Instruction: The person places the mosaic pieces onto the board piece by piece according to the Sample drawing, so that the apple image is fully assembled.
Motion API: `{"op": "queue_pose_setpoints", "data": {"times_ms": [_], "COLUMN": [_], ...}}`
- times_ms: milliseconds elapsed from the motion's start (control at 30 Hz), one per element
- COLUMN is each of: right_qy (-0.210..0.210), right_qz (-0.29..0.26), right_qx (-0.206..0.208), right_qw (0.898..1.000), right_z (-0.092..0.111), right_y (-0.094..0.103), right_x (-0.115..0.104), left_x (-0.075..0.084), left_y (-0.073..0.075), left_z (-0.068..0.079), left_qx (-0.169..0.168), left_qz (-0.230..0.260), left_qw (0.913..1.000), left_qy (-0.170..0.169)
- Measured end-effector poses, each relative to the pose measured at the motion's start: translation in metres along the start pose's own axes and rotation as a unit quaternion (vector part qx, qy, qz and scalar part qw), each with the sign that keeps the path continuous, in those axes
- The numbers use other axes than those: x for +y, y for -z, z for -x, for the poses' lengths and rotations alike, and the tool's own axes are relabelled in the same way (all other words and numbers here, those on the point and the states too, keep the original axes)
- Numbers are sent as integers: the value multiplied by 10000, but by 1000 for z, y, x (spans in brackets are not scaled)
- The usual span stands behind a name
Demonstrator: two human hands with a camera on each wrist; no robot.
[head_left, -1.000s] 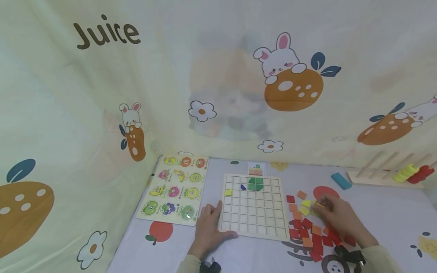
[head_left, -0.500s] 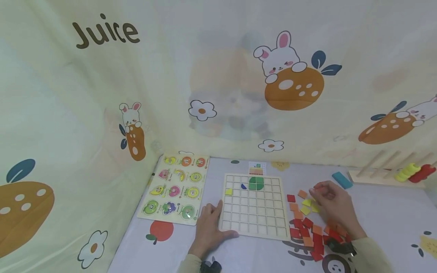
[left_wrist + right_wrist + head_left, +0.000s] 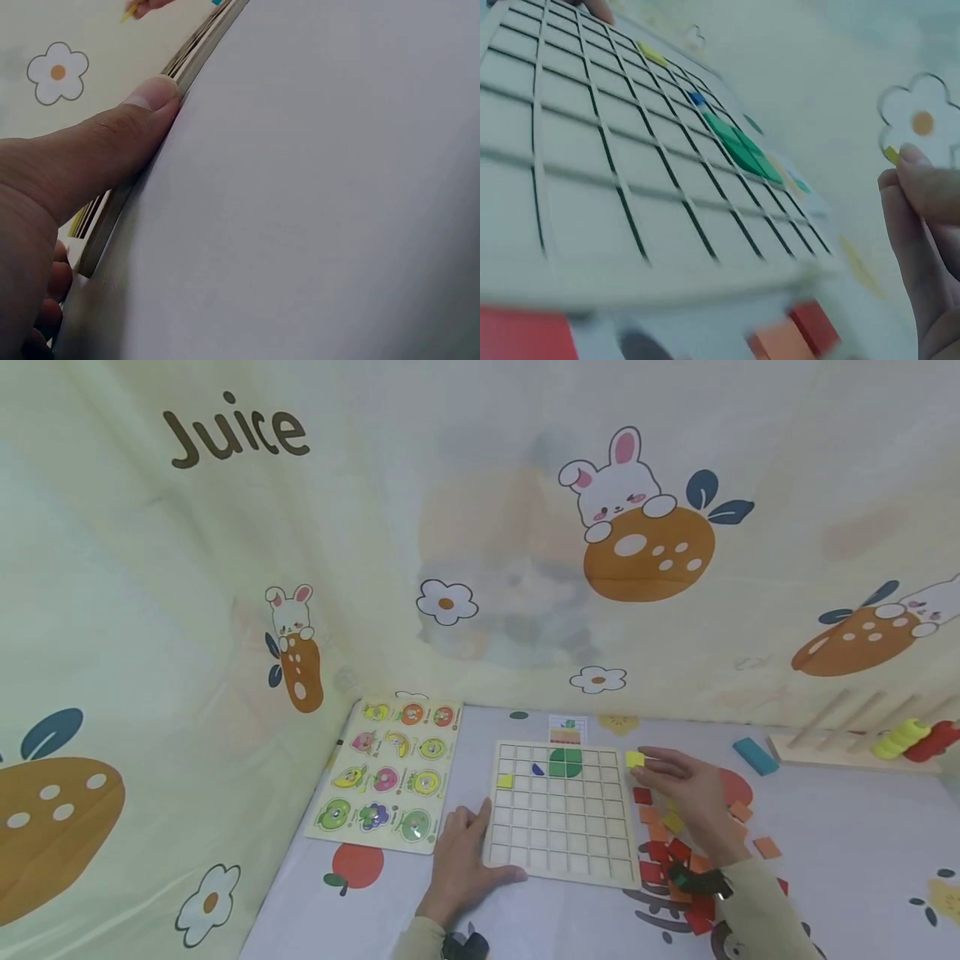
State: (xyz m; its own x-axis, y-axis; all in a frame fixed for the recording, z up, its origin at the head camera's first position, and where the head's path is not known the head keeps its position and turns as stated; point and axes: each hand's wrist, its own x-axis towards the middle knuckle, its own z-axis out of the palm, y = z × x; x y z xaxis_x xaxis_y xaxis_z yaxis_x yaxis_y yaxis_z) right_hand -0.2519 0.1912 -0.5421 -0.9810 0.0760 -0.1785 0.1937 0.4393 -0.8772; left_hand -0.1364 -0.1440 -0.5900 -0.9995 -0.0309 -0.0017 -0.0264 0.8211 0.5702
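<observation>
My right hand pinches a small yellow square tile between thumb and fingertips, just off the right edge of the wooden grid board. In the right wrist view the tile shows as a thin yellow edge. My left hand braces the board's near left corner, thumb straight along the front edge and index finger at the left side. On the board sit green pieces forming a rounded shape, a small blue piece and a yellow square at the left edge.
Red and orange square tiles lie scattered right of the board, with yellow ones under the right hand. A picture card lies behind the board, a fruit puzzle at left. A teal block and wooden peg rack stand at right.
My right hand has moved left and slightly away from me, from the tile pile to the board's right edge, bringing a yellow tile. The left hand stays at the corner.
</observation>
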Motion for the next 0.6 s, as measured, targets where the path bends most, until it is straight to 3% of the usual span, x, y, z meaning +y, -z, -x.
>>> {"op": "queue_pose_setpoints", "data": {"times_ms": [300, 433, 600], "right_qy": [462, 886, 1066], "right_qz": [-232, -149, 123], "right_qx": [-230, -301, -523], "right_qw": [9984, 9955, 9928], "right_z": [-12, -16, -19], "right_y": [-52, -70, -92], "right_x": [-9, -14, -21], "left_x": [-3, -4, -4], "left_y": [-2, -4, -2], "left_z": [-2, -3, -2], "left_qx": [6, -23, -27], "left_qz": [42, -13, -77], "left_qw": [10000, 10000, 10000], "left_qy": [10, -3, -15]}}
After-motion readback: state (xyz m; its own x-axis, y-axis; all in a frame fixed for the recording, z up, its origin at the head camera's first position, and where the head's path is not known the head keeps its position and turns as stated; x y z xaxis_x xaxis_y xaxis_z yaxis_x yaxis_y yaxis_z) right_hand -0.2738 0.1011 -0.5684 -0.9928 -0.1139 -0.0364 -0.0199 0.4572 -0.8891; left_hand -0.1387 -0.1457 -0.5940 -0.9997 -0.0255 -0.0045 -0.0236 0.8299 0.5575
